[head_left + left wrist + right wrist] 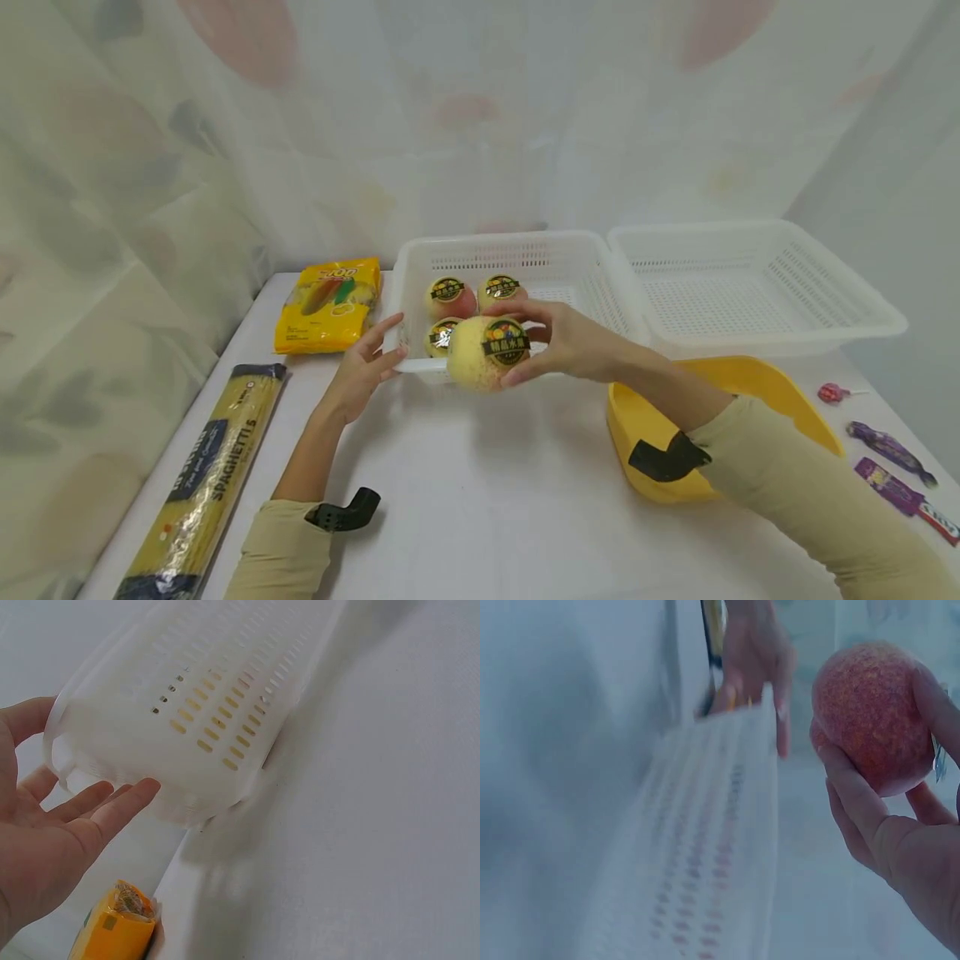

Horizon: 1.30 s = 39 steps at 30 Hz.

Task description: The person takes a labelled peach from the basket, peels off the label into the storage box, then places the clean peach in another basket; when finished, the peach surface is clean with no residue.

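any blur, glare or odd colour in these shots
Head view: fairly even light, glints on the spaghetti package; left wrist view: dim and greyish, soft shadow by the white basket; right wrist view: strong blue cast, basket blurred, peach clearer.

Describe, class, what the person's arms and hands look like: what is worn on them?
The left hand and right hand are bare, with no gloves or rings in sight. The left sleeve and right sleeve are plain beige, ending partway down the forearms. By each cuff sits a bent black piece; no cables show.
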### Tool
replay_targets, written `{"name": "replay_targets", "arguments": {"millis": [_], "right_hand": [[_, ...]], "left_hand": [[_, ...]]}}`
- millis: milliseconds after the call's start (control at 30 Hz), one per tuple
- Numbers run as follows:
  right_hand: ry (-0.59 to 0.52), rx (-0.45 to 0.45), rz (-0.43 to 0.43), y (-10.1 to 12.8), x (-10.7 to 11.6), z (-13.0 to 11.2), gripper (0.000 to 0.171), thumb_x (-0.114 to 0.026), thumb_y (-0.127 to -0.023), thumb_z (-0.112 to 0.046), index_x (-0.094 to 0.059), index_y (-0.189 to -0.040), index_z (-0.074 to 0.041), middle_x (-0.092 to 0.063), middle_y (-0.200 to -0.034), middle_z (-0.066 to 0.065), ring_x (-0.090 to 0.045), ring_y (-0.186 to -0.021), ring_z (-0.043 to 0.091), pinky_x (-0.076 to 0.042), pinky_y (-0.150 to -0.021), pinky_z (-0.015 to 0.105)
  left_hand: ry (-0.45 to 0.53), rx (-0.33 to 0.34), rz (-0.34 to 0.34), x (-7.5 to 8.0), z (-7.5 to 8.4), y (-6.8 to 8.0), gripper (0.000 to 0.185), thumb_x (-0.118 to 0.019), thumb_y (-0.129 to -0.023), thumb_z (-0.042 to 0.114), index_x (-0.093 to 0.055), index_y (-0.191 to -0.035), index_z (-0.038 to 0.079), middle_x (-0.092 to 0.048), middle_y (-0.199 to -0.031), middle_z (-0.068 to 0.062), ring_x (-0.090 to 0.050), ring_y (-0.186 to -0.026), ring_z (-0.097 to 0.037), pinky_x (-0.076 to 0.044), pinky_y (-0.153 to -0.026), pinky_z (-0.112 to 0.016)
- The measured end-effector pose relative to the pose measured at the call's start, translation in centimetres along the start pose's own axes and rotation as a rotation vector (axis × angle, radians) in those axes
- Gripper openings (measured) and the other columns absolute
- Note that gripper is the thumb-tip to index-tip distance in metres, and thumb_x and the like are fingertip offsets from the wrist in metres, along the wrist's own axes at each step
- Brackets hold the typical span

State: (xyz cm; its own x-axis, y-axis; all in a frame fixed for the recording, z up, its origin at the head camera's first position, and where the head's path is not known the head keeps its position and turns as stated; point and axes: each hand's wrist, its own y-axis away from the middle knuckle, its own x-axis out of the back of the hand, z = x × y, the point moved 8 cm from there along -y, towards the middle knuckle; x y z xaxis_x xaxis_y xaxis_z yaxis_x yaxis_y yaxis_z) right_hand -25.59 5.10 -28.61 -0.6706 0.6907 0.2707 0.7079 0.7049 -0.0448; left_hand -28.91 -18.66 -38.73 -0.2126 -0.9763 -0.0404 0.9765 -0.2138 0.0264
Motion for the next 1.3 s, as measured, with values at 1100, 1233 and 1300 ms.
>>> {"name": "replay_targets", "arguments": {"millis": [1100, 1233, 1300], "right_hand": [[-0.039, -0.28, 0.139, 4.3, -4.5, 12.5, 0.075, -0.087, -0.069, -0.022, -0.052, -0.135, -0.018, -0.054, -0.127, 0.003, -0.057, -0.104, 0.023, -0.048, -0.088, 0.033], [-0.031, -0.282, 0.118, 4.3, -4.3, 12.4, 0.075, -0.086, -0.07, -0.022, -0.05, -0.136, -0.016, -0.052, -0.129, 0.006, -0.056, -0.107, 0.024, -0.048, -0.09, 0.035], [-0.03, -0.279, 0.107, 4.3, -4.3, 12.3, 0.075, -0.086, -0.071, -0.021, -0.05, -0.137, -0.015, -0.051, -0.13, 0.006, -0.056, -0.108, 0.025, -0.048, -0.092, 0.036]], "left_hand": [[-0.054, 0.012, 0.012, 0.2, 0.3, 0.2, 0.062, -0.057, -0.097, 0.015, -0.026, -0.151, 0.012, -0.012, -0.157, -0.01, -0.035, -0.128, -0.034, -0.047, -0.095, -0.031], [-0.21, -0.041, 0.135, 1.3, 2.2, 0.9, 0.066, -0.06, -0.095, 0.026, -0.027, -0.152, 0.016, -0.021, -0.156, -0.005, -0.03, -0.136, -0.03, -0.038, -0.103, -0.042], [-0.269, -0.117, 0.219, 1.7, 3.9, 1.6, 0.066, -0.062, -0.094, 0.027, -0.029, -0.151, 0.016, -0.026, -0.154, -0.002, -0.031, -0.137, -0.026, -0.037, -0.104, -0.042]]}}
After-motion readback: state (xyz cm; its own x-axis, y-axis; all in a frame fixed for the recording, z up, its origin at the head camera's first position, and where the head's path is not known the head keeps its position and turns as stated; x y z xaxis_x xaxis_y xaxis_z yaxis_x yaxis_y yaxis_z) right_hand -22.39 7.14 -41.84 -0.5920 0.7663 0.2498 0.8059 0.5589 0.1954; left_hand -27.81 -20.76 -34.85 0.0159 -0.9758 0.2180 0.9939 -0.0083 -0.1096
